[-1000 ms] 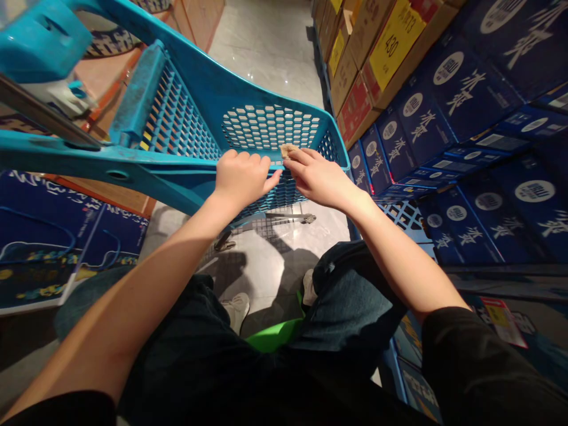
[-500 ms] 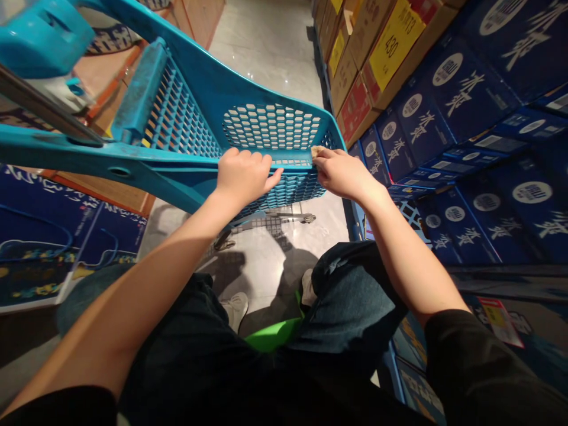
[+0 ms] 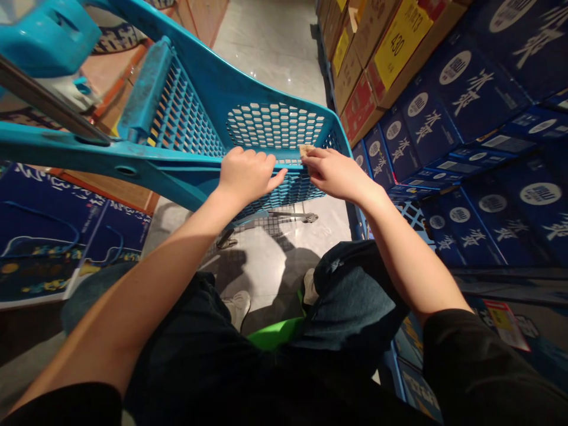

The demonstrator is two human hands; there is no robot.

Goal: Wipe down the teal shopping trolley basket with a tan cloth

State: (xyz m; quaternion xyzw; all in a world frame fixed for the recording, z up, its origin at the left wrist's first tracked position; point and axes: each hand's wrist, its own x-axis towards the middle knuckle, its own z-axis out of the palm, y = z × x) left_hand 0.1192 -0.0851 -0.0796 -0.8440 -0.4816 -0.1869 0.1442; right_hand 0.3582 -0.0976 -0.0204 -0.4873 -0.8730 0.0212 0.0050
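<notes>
A blue plastic shopping cart (image 3: 266, 89) with a honeycomb-holed basket stands across in front of me. My left hand (image 3: 248, 171) is closed over the basket's near rim, fingers curled to the inner side and thumb along the outside. Farther right on the same rim, my right hand (image 3: 335, 171) presses a small light-brown cloth (image 3: 305, 150) against the plastic. Part of the cloth sticks out past the fingertips; the rest is hidden under the hand.
Dark blue drink cartons (image 3: 448, 106) are stacked along the right. Brown cardboard boxes with a yellow price sign (image 3: 402, 44) stand beyond them. Blue gift packs (image 3: 39, 236) are at left. Below the basket shows a caster wheel (image 3: 310, 218); something green (image 3: 275, 334) is beneath me.
My right hand has slid slightly left along the rim with the cloth, and more of the cloth shows. My left hand keeps its grip; the whole view has shifted a little.
</notes>
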